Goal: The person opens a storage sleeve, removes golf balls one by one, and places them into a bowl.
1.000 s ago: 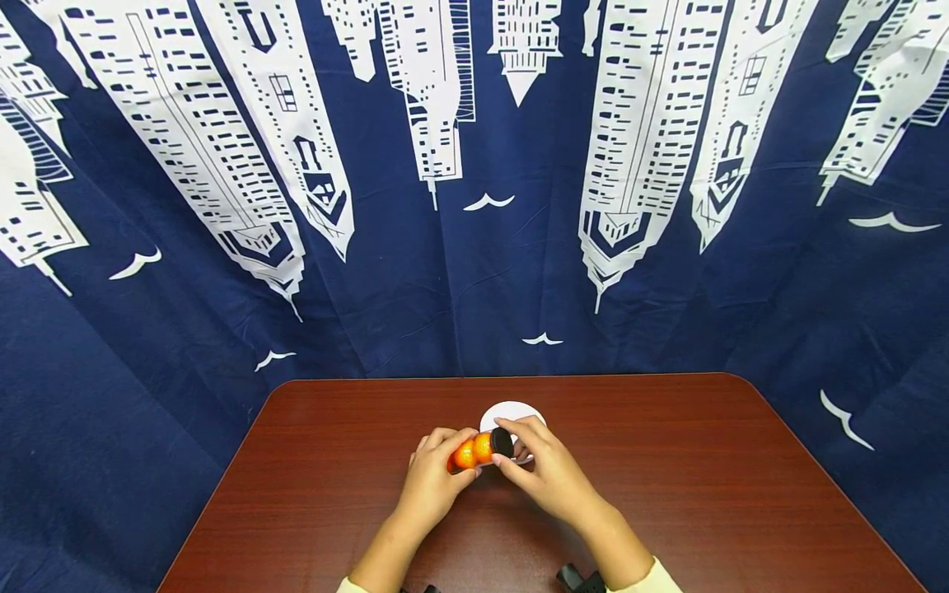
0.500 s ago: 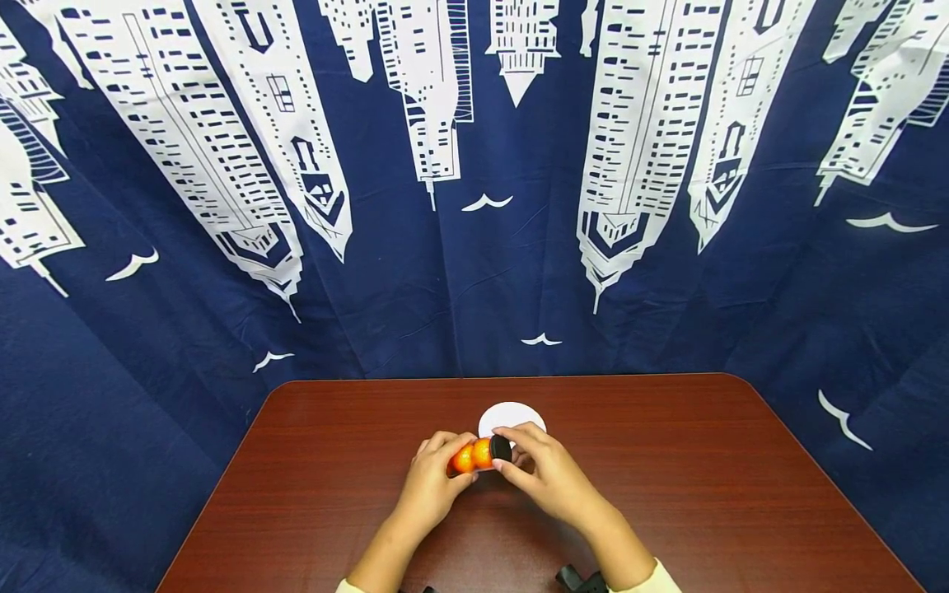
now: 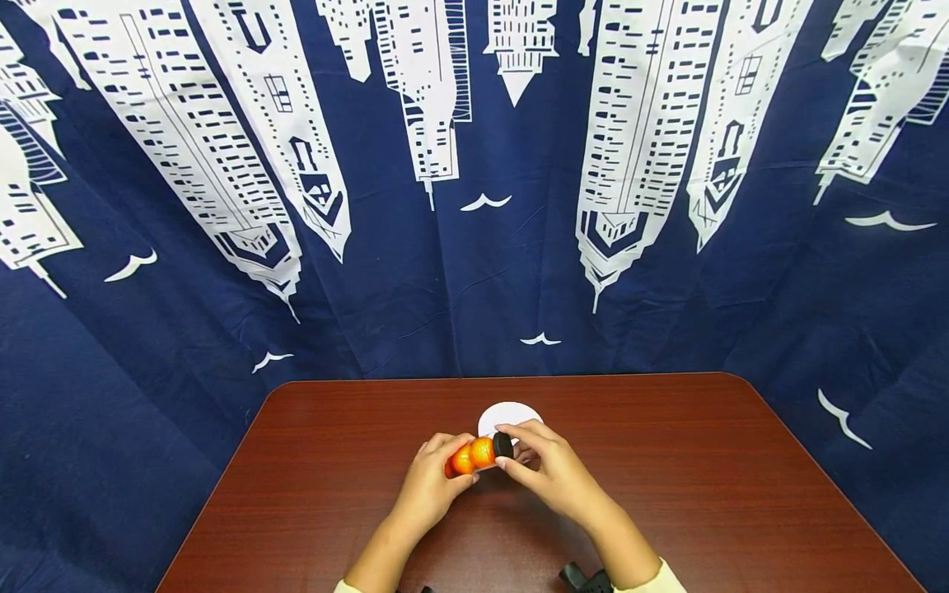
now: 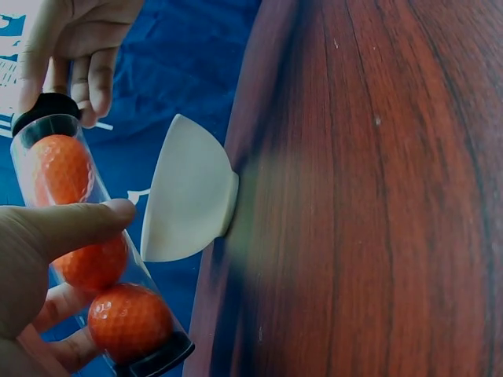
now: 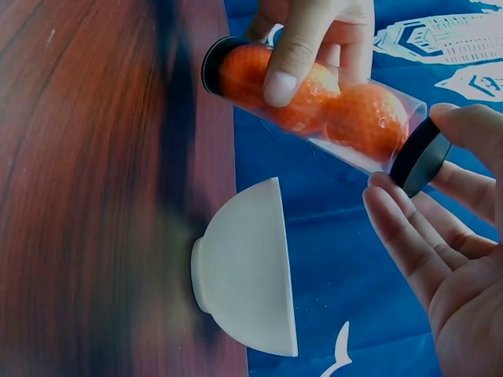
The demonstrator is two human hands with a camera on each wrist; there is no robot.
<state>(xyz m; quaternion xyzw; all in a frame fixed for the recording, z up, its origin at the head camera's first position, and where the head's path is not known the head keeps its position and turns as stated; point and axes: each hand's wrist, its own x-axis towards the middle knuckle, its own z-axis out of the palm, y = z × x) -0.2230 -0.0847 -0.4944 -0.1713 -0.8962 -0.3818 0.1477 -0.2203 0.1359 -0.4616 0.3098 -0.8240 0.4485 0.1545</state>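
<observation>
A clear plastic tube holds three orange golf balls. My left hand grips the tube around its middle, thumb across the front. With thumb and fingertips, my right hand pinches the black end cap at the tube's right end. A second black cap closes the opposite end, beside my left hand. Between the pinched cap and the nearest ball there is a short gap. The tube is held above the table, slightly tilted with its right end higher in the head view.
A white bowl stands upright on the brown wooden table, just beyond the hands. Dark blue cloth with white buildings and birds hangs behind the table. A black device sits by the right wrist.
The tube's left end has dipped slightly and the black cap has turned a little to the right with my right fingers. Both hands keep their hold.
</observation>
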